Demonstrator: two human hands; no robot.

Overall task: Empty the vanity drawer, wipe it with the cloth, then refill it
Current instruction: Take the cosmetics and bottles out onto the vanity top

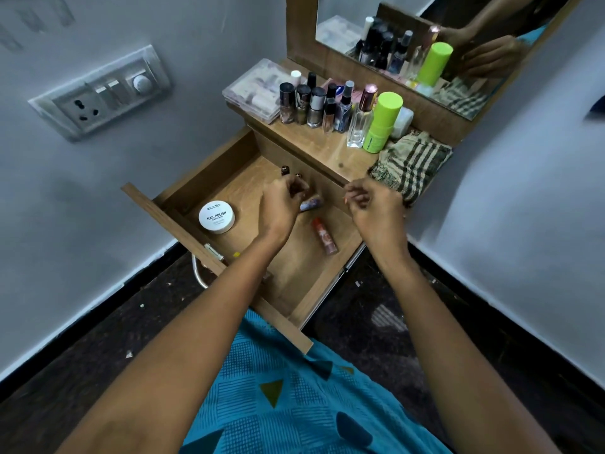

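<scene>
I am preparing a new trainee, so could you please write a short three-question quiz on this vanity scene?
1. True or false: the drawer is already empty.
2. Where does the checked cloth lie? A) in the drawer B) on the vanity top, right of the green bottle C) on the floor
3. Fill in: the white jar in the drawer is labelled "nail ____".

Key:
1. False; the jar, an orange tube and small items near the left hand lie inside.
2. B
3. polish
</scene>
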